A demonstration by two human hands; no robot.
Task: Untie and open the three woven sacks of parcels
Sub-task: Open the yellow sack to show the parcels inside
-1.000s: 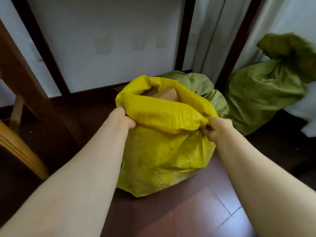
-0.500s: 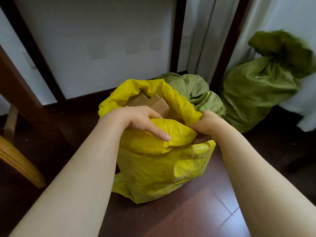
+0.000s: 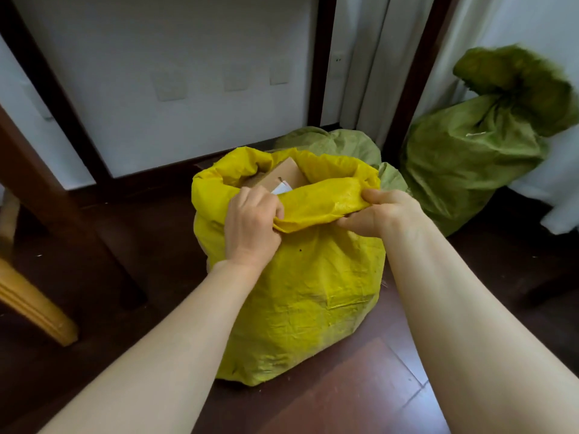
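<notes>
Wooden chair leg (image 3: 37, 311) at far left, on dark floor (image 3: 360, 393). Left hand (image 3: 252, 225) clenched on the near rolled rim of the yellow sack (image 3: 300, 296), which stands open at centre. Cardboard parcel (image 3: 282, 177) visible inside the mouth (white label at its corner). Right hand (image 3: 380, 211) pinches the same fold at its right end. Pale green sack (image 3: 344, 142) directly behind, touching. Dark green sack (image 3: 470, 158) further right, neck bunched closed, against white fabric.
</notes>
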